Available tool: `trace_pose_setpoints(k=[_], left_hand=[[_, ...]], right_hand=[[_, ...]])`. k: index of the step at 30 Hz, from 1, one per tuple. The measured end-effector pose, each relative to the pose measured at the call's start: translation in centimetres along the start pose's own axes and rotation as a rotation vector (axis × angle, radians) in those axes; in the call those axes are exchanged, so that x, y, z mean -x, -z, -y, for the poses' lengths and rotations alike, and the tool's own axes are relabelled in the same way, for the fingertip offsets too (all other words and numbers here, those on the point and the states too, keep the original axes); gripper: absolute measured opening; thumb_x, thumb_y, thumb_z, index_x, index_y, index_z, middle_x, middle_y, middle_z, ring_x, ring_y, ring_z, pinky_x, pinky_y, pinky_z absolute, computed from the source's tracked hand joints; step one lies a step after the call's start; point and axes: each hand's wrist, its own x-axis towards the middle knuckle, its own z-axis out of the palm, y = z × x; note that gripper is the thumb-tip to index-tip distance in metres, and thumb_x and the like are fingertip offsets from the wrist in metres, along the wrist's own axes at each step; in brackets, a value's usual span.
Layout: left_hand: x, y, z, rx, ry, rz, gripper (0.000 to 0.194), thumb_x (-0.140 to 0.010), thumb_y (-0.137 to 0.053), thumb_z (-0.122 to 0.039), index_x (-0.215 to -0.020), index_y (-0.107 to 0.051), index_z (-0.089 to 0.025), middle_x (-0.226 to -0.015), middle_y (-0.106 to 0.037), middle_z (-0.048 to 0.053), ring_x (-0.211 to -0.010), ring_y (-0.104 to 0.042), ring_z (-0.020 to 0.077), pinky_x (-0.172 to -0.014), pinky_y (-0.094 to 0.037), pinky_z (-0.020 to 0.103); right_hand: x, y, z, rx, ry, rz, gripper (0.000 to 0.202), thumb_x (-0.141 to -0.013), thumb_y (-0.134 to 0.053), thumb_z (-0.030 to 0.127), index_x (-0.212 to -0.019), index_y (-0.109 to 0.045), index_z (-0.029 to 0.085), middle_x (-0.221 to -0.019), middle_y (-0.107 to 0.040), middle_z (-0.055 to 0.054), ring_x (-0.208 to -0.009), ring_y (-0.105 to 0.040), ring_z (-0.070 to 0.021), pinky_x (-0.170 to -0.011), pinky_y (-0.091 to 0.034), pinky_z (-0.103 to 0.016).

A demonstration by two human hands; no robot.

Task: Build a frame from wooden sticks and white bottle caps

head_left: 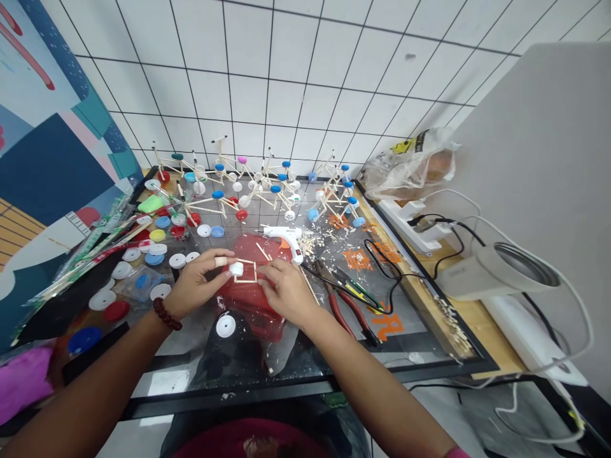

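My left hand [203, 280] pinches a small white piece [236, 269], its exact kind unclear, between thumb and fingers at the left end of a small rectangular frame of wooden sticks [246, 281]. At the frame's right end, the thumb and fingers of my right hand [287, 289] close on the stick there. Both hands work just above a red translucent plastic piece [252, 312] on the dark glossy table. Beyond my right hand lies a white glue gun [286, 236] on its side. A white disc [226, 326] rests nearer to me.
Several stick models with blue bottle caps [282, 177] stand at the back by the tiled wall. Loose caps [102, 299] cover the left side. Red-handled pliers [338, 310], cutters and a black cable lie right. A power strip [413, 229] and white roll [496, 270] sit farther right.
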Motion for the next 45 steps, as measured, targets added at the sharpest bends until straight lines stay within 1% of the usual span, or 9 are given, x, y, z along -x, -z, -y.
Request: trace_pose_setpoints(k=[4,7,13,16,26,31,36,45], left_hand=[[0.0,0.4,-0.2,0.0,-0.032,0.045,0.031,-0.084,-0.059,-0.019,-0.113,-0.07,-0.021,-0.128,-0.063,0.009,-0.118,-0.06,0.0227,-0.105,-0.046,0.037],[0.1,0.6,-0.1,-0.001,-0.057,0.068,0.034,-0.084,-0.055,-0.015,-0.115,-0.069,-0.022,-0.13,-0.062,0.009,-0.122,-0.058,0.0231,-0.107,-0.044,0.038],[0.1,0.2,0.1,-0.013,-0.067,0.072,0.03,-0.087,-0.057,-0.018,-0.113,-0.071,-0.024,-0.13,-0.063,0.008,-0.121,-0.059,0.0225,-0.107,-0.045,0.038],[0.1,0.1,0.2,-0.003,-0.071,0.067,0.026,-0.089,-0.058,-0.021,-0.11,-0.072,-0.024,-0.128,-0.064,0.008,-0.119,-0.06,0.0221,-0.105,-0.046,0.038],[-0.1,-0.3,0.0,0.052,-0.017,0.022,0.022,-0.088,-0.062,-0.034,-0.1,-0.076,-0.023,-0.114,-0.071,0.008,-0.105,-0.067,0.0219,-0.097,-0.052,0.037],[-0.2,-0.4,-0.4,0.044,-0.035,-0.009,0.019,-0.087,-0.063,-0.032,-0.098,-0.077,-0.023,-0.105,-0.072,0.007,-0.096,-0.068,0.0198,-0.09,-0.055,0.035],[-0.1,-0.5,-0.4,0.004,-0.055,-0.029,0.017,-0.086,-0.064,-0.03,-0.096,-0.077,-0.023,-0.103,-0.072,0.007,-0.095,-0.067,0.0192,-0.088,-0.054,0.033],[-0.1,-0.5,-0.4,-0.018,-0.075,-0.034,0.017,-0.086,-0.063,-0.026,-0.097,-0.076,-0.022,-0.103,-0.072,0.006,-0.095,-0.067,0.0184,-0.087,-0.053,0.031]], right_hand=[[0.0,-0.6,0.2,-0.022,0.062,-0.043,0.021,-0.089,-0.062,0.024,-0.109,-0.07,0.02,-0.103,-0.065,-0.007,-0.095,-0.06,-0.0215,-0.086,-0.041,-0.037],[-0.1,-1.0,0.3,-0.003,0.075,-0.049,0.02,-0.088,-0.064,0.025,-0.106,-0.072,0.02,-0.1,-0.064,-0.007,-0.093,-0.058,-0.0218,-0.084,-0.041,-0.037],[-0.4,-1.4,0.4,-0.007,0.1,-0.039,0.021,-0.088,-0.061,0.022,-0.106,-0.073,0.021,-0.094,-0.06,-0.006,-0.088,-0.054,-0.0203,-0.081,-0.041,-0.035],[-0.6,-1.6,0.4,0.007,0.112,-0.026,0.019,-0.09,-0.059,0.021,-0.102,-0.074,0.022,-0.093,-0.059,-0.006,-0.086,-0.053,-0.0196,-0.079,-0.04,-0.034],[-0.8,-2.0,0.2,0.009,0.124,-0.032,0.018,-0.093,-0.057,0.022,-0.1,-0.074,0.021,-0.089,-0.057,-0.005,-0.084,-0.052,-0.0179,-0.077,-0.038,-0.031],[-0.7,-2.1,0.2,0.011,0.136,-0.036,0.018,-0.091,-0.057,0.02,-0.097,-0.074,0.021,-0.091,-0.058,-0.005,-0.086,-0.054,-0.0182,-0.079,-0.039,-0.031],[-0.8,-2.2,0.2,0.021,0.141,-0.039,0.016,-0.09,-0.059,0.023,-0.091,-0.074,0.021,-0.089,-0.059,-0.005,-0.085,-0.054,-0.0185,-0.078,-0.038,-0.032],[-0.9,-2.3,0.4,0.019,0.13,-0.032,0.016,-0.089,-0.059,0.021,-0.09,-0.075,0.02,-0.085,-0.059,-0.004,-0.082,-0.053,-0.0177,-0.076,-0.037,-0.032]])
